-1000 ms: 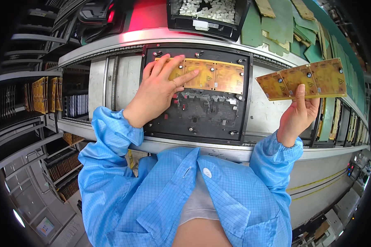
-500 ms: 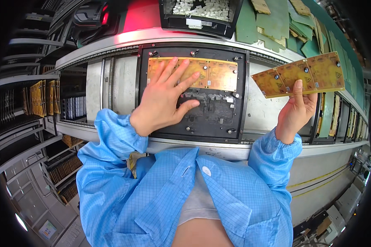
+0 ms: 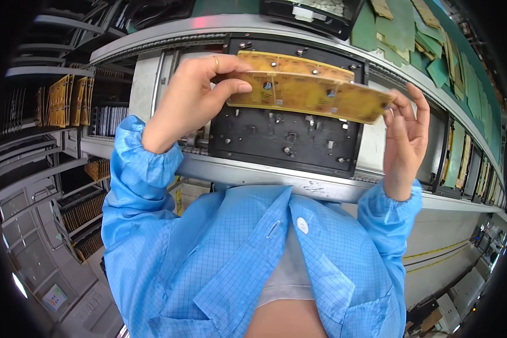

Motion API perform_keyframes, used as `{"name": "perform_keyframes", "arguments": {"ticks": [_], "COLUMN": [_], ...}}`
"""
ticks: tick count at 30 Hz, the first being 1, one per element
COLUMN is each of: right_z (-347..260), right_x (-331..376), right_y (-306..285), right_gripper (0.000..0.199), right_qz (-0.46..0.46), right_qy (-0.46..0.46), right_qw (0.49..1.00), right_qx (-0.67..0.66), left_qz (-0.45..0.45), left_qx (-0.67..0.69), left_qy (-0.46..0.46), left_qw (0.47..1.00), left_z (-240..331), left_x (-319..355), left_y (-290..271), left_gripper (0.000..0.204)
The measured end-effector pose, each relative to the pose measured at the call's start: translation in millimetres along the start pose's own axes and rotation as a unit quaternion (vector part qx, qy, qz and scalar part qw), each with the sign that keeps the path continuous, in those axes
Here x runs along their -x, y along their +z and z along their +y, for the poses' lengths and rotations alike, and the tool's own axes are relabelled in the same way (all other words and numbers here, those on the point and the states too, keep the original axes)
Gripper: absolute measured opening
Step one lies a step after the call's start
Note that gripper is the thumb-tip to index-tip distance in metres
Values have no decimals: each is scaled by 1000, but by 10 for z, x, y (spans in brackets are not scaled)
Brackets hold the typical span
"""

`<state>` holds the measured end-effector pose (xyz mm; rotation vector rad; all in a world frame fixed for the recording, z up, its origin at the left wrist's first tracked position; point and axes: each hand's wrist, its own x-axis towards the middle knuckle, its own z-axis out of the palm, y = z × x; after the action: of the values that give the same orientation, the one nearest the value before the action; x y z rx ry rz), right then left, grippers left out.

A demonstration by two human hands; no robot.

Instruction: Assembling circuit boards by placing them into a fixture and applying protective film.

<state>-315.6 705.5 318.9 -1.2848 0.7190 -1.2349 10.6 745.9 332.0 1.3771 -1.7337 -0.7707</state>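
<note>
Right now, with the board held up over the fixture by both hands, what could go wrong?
1. The left hand and right hand grip the yellow circuit board only at its ends; the long, thin panel might flex or slip.
2. It is held above the black fixture, whose pins and clips stick up; if lowered askew, it could snag on them.
3. Another yellow board already lies in the fixture's upper part, so the two might scrape.

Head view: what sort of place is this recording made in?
Most likely an electronics assembly line. Both hands hold a yellow circuit board over a black fixture on a metal conveyor, racks of boards stand at left, and the person wears a blue antistatic coat.
</note>
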Motion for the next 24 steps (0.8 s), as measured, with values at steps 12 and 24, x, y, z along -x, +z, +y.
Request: {"name": "perform_keyframes", "arguments": {"ticks": [12, 24], "right_z": [248, 165], "right_x": [60, 267], "right_y": [-35, 166], "right_gripper": [25, 46], "right_qz": [-69, -112], "right_qy": [44, -64], "right_qw": [916, 791], "right_qx": [393, 598], "left_qz": [-68, -45], "left_qx": [-43, -280], "left_qy": [6, 46], "left_qw": [997, 958], "left_z": [-196, -143], "left_x": [216, 410], "left_y": [276, 378], "left_gripper": [29, 63]}}
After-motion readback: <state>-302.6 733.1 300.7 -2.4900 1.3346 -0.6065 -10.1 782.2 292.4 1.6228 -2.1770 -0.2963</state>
